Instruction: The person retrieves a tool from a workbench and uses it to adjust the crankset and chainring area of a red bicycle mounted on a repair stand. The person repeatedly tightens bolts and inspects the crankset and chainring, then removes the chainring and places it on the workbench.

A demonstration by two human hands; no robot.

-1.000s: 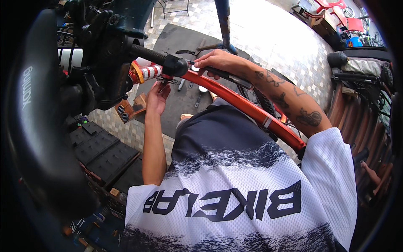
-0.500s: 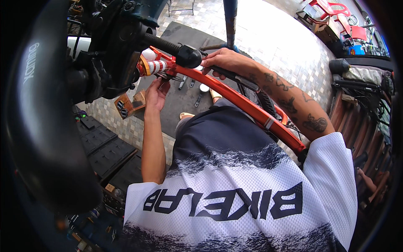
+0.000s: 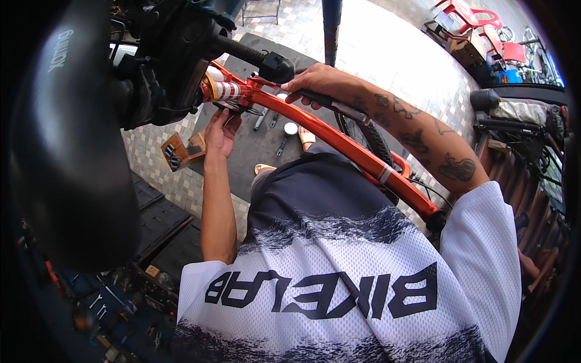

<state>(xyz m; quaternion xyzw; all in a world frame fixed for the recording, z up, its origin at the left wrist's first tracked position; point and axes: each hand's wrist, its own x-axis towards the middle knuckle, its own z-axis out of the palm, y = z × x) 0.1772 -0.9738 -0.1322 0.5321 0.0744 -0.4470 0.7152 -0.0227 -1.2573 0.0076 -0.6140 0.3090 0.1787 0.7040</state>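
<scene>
An orange bicycle frame (image 3: 324, 128) slants across the view, with a striped red and white shock (image 3: 227, 91) near its upper left end. My right hand (image 3: 318, 85) is closed around a long black-handled tool (image 3: 339, 107), just above the frame by the shock. The tool's working end is hidden by my fingers. Below the frame, the fingers of my left hand (image 3: 221, 130) are pinched together beside thin dark cables (image 3: 251, 111). What they hold, if anything, is too small to make out.
A black stand clamp (image 3: 163, 66) with a threaded rod (image 3: 242, 51) looms at upper left. On the dark floor mat (image 3: 242, 163) lie tools and a white round container (image 3: 290, 129); a wooden box (image 3: 181, 150) stands beside it. Red chairs (image 3: 475, 18) are at far right.
The view has shifted slightly. My right hand has tilted a little, and the tool's handle shows more plainly. My left hand stays at the same place under the frame.
</scene>
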